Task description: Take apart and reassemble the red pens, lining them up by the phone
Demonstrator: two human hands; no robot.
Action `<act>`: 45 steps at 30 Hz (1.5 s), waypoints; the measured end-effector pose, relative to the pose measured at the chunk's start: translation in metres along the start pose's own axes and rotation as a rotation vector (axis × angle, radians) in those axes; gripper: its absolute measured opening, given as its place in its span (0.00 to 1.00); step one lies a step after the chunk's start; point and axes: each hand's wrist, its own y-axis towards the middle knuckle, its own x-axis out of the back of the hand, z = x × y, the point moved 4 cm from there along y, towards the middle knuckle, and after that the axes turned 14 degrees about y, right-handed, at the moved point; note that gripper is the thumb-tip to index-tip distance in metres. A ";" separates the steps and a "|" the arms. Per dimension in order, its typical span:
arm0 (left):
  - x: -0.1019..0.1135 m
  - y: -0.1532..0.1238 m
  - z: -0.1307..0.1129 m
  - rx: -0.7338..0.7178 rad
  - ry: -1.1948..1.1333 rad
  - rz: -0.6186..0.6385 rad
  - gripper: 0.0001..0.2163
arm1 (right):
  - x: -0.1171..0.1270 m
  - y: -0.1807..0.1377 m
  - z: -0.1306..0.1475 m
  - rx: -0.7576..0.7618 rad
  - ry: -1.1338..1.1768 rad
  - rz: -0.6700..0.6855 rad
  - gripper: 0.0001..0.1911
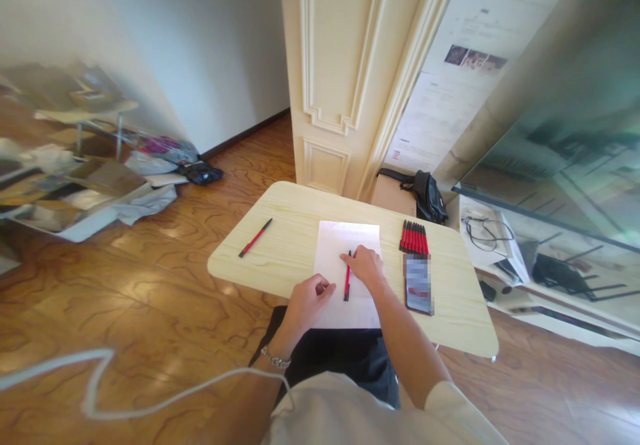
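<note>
Pale desk [280,251], white paper [345,241]: red pen [347,283] on paper, touching right hand [367,265] curled fingers [350,258]; left hand [313,298] fisted beside.

The person wears a light cream top with short sleeves [450,398], dark black trousers [345,358], and a thin shiny silver bracelet [275,359] made of little links around the wrist of the left hand [309,301].

Location: a home living room. Polished wood flooring [165,278] is covering the room; a cream panelled door frame [345,78] is standing behind a small folding counter [280,245]; clothes and bags [155,165] are lying piled beside the wall; a glass media stand [550,258] is holding cables.
</note>
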 end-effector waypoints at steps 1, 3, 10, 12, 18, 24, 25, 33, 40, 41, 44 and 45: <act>0.000 0.001 0.000 -0.005 0.000 -0.002 0.12 | -0.001 0.001 0.000 -0.006 -0.010 0.002 0.21; -0.001 0.003 -0.001 -0.020 -0.010 -0.002 0.12 | 0.000 0.002 -0.001 -0.018 -0.007 0.014 0.18; -0.007 0.010 -0.019 -0.082 -0.189 0.052 0.16 | 0.016 -0.007 0.001 0.085 0.565 0.093 0.18; -0.013 0.011 -0.028 -0.078 -0.297 0.112 0.19 | 0.018 -0.018 0.005 0.104 0.842 0.160 0.18; -0.040 0.012 -0.046 -0.010 -0.785 0.230 0.19 | 0.022 -0.048 0.015 0.089 1.180 0.211 0.18; -0.045 0.009 -0.041 0.111 -0.788 0.112 0.16 | 0.025 -0.054 0.023 0.074 1.172 0.078 0.18; -0.044 0.009 -0.041 0.101 -0.758 0.082 0.16 | 0.024 -0.055 0.024 0.063 1.159 0.044 0.18; -0.047 0.005 -0.042 0.085 -0.781 0.079 0.14 | 0.008 -0.062 0.024 -0.021 1.260 -0.052 0.19; -0.054 0.003 -0.042 0.115 -0.966 0.170 0.16 | 0.007 -0.058 0.018 -0.076 1.486 0.237 0.23; -0.054 0.004 -0.041 0.114 -0.962 0.155 0.15 | 0.009 -0.056 0.017 -0.059 1.460 0.206 0.22; -0.052 0.007 -0.038 0.108 -0.942 0.147 0.15 | 0.012 -0.052 0.012 -0.021 1.340 0.052 0.17; -0.052 0.007 -0.038 0.102 -0.939 0.157 0.15 | 0.012 -0.052 0.011 -0.015 1.324 0.029 0.16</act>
